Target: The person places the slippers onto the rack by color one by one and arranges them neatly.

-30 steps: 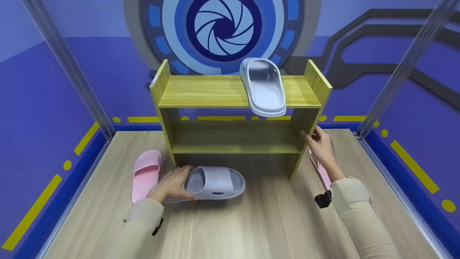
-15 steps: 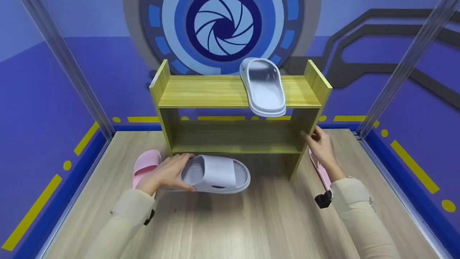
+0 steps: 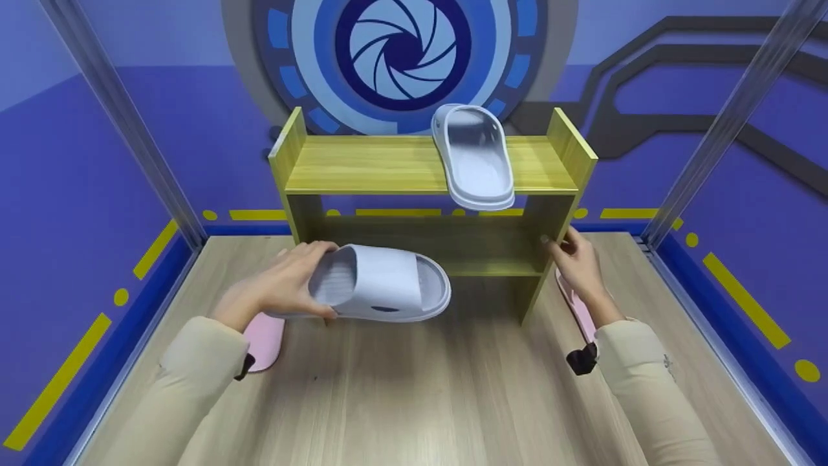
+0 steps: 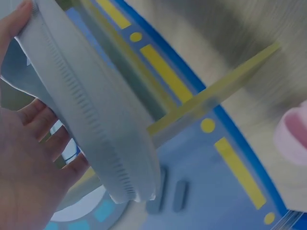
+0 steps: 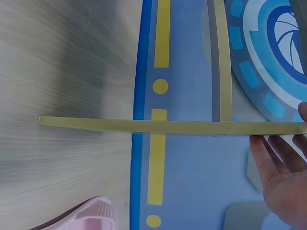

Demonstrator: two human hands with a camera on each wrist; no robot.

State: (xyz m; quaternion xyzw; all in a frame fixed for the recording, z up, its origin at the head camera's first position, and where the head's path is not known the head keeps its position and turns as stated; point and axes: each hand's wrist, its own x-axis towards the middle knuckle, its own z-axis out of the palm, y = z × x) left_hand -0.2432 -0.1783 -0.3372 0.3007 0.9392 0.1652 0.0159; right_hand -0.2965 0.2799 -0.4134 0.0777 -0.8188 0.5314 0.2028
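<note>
My left hand grips a light grey slide slipper by its heel end, thumb on the near side and fingers on the far side. The slipper is raised off the table, toe to the right, in front of the yellow wooden shoe rack. Its ridged sole edge faces the left wrist camera. With my right hand I hold the rack's right side panel, thumb on the inner face and fingers along the outer one. A second grey slipper lies on the top shelf, heel toward me.
One pink slipper lies on the table left of the rack, partly hidden by my left hand and sleeve. Another pink slipper is on the right, partly behind my right hand. Blue printed walls enclose the table.
My left hand has lifted the grey slipper from near the tabletop to about the middle shelf's height, ending slightly further left. My right hand stays in place on the rack.
</note>
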